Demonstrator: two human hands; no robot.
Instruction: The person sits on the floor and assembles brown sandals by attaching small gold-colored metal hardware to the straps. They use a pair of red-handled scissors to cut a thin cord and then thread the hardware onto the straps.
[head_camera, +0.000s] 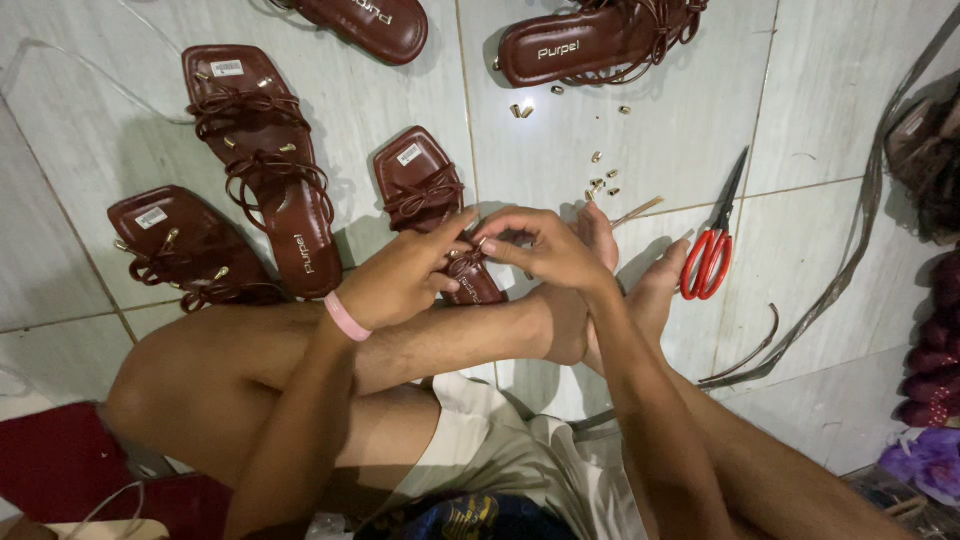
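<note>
The person's bent legs (300, 380) are lying nearest the camera, crossed on the tiled floor (620, 110), with both forearms reaching forward over them.

The left hand (400, 275), with a pink band (347, 317) on its wrist, is angling in from the lower left, its fingers (455, 225) curling together and pinching the straps of a dark red sandal (430, 195). The right hand (545, 245) is coming in from the lower right with the wrist bent inward; its fingers (500, 222) are closing on the same straps, meeting the left fingertips. Whether a small piece is being held between them cannot be told. The sandal is lying on the floor just ahead of the legs, its heel end hidden under the hands, toe end pointing away.

Just beyond the right hand, small brass beads (603, 180) are lying scattered on the tile, and the person's feet (640, 290) are resting beside them. Red-handled scissors (712, 250) are lying to the right, a little apart from the feet. To the left, two more sandals (260, 160) and (185, 245) are sitting close together, near the left forearm, so room on that side is tight. Two others (375, 22) and (595, 40) are lying at the far edge. Loose strips (850, 250) are trailing along the right, leaving bare tile between the scissors and the beads.
</note>
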